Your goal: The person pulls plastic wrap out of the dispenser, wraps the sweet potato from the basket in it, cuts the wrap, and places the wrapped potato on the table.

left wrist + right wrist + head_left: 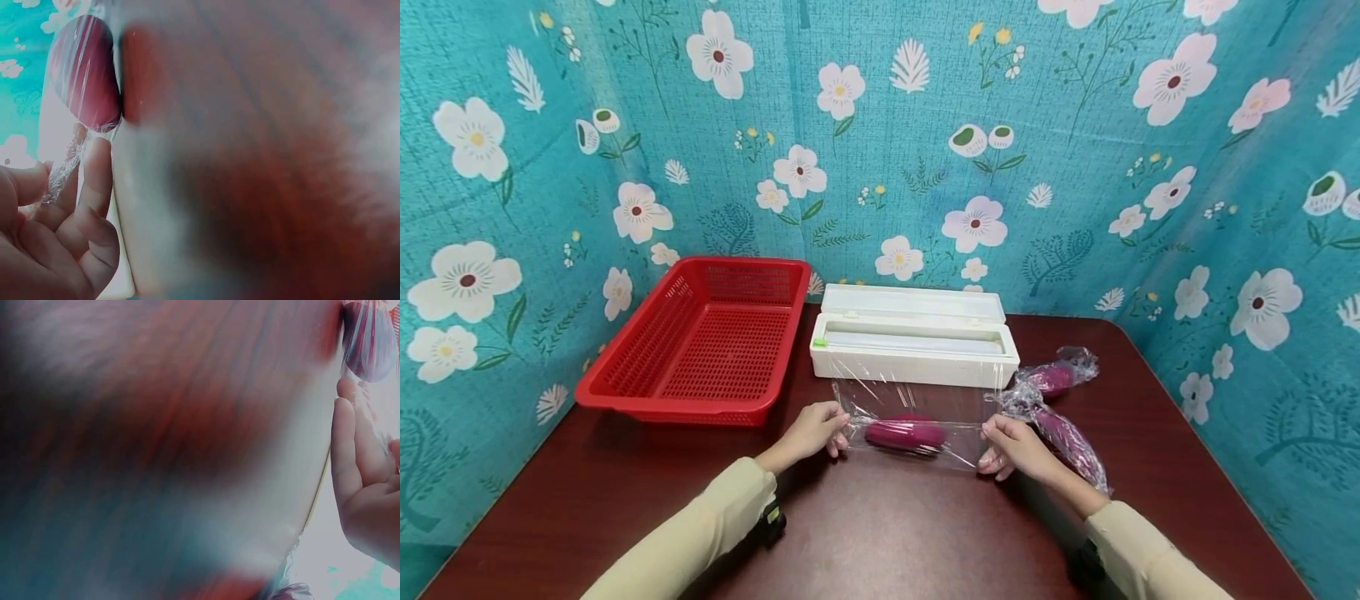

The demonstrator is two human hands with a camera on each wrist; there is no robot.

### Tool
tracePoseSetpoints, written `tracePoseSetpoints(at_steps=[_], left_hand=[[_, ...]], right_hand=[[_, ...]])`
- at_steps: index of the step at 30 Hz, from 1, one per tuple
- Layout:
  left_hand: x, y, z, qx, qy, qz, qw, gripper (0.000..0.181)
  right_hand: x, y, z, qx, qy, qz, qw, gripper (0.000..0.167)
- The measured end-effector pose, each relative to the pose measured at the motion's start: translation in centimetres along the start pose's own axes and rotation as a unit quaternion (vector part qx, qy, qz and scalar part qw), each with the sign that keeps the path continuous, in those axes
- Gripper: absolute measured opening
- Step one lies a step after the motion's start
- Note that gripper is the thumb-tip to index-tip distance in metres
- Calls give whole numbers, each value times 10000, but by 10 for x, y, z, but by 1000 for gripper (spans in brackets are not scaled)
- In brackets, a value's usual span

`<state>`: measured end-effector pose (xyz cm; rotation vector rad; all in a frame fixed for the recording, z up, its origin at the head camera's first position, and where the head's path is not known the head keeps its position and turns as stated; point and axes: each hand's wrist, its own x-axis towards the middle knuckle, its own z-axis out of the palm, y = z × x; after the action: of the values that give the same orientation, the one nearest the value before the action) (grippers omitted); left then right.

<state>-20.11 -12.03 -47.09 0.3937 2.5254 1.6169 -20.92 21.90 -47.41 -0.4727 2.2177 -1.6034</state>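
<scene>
A purple, elongated vegetable (pixel 905 435) lies within a sheet of clear plastic wrap (pixel 964 437) in the middle of the head view; its exact kind is hard to tell. My left hand (pixel 817 430) pinches the wrap at the left end, and my right hand (pixel 1011 447) pinches it at the right end. The film stretches between both hands and back toward the white wrap dispenser (pixel 917 367). In the left wrist view, bunched film (pixel 65 164) sits between thumb and fingers, close to the vegetable's rounded end (pixel 87 75). The right wrist view shows the opposite end (pixel 370 344) beyond the fingers.
The dispenser's lid (pixel 913 302) stands raised at the back. A red perforated basket (pixel 775 379) sits at the back left. Two film-wrapped purple vegetables (pixel 1054 379) lie on the dark wooden table (pixel 925 542), beside and behind my right hand. A floral curtain (pixel 865 208) surrounds the table.
</scene>
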Motion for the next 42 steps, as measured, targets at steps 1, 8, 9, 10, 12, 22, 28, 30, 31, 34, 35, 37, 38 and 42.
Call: tracePoseSetpoints(at_steps=[1, 8, 9, 10, 12, 22, 28, 30, 31, 34, 35, 37, 38, 42], left_hand=[[2, 0, 0, 36, 18, -38, 10000, 19], [16, 2, 1, 708, 27, -357, 9968, 19], [18, 2, 1, 787, 8, -441, 9959, 19], [20, 1, 1, 875, -18, -492, 9949, 19], [22, -1, 1, 759, -106, -667, 9948, 18], [29, -6, 6, 551, -322, -1143, 9914, 18], [31, -5, 9, 1244, -112, -930, 9878, 19], [31, -5, 10, 1425, 5, -841, 9862, 18], [31, -5, 11, 1545, 74, -822, 9845, 18], [32, -3, 14, 2007, 333, -838, 9755, 22], [32, -2, 14, 2181, 435, -796, 9717, 24], [33, -1, 15, 2472, 626, -687, 9645, 27], [33, 0, 16, 2554, 704, -619, 9623, 28], [36, 0, 15, 2512, 826, -335, 9638, 25]], right_hand=[[1, 1, 0, 41, 11, 86, 10000, 31], [9, 9, -2, 225, 127, 524, 9983, 28], [10, 10, -2, 212, 137, 551, 9982, 29], [11, 11, -2, 187, 147, 571, 9981, 29], [12, 12, -2, 144, 155, 618, 9979, 28], [15, 11, -3, -135, 225, 711, 9971, 25], [18, 12, 4, -128, 559, 369, 9977, 9], [21, 12, 6, -259, 583, 130, 9979, 6], [22, 12, 7, -319, 556, 25, 9979, 6], [25, 12, 7, -588, 401, -293, 9970, 4], [26, 11, 7, -675, 359, -379, 9963, 6], [25, 8, 6, -749, 302, -446, 9957, 14], [25, 7, 6, -757, 279, -471, 9956, 18], [23, 2, 8, -823, 293, -403, 9954, 26]])
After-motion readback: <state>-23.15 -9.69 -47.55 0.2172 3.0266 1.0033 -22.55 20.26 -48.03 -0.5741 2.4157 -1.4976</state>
